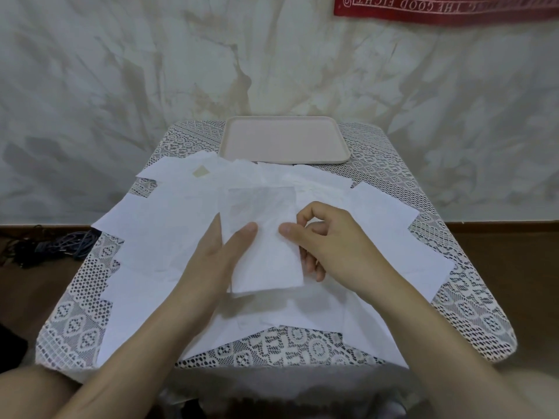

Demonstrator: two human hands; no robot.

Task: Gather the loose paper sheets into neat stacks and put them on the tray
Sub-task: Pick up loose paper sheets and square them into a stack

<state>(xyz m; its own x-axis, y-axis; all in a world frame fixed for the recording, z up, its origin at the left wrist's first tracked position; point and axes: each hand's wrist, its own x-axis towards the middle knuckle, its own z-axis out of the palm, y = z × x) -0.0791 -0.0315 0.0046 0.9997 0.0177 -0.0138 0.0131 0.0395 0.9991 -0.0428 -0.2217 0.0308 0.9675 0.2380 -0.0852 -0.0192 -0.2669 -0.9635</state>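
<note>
Hands at centre, my left hand and right hand pinching a small paper stack, loose sheets scattered near side of pink tray, banner beyond tray, upside down, reading "THE GOOD FIGHT".

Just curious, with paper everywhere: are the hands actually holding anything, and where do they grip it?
Yes. Both hands hold a small stack of sheets: left hand on its left edge, right hand on its right edge.
</note>
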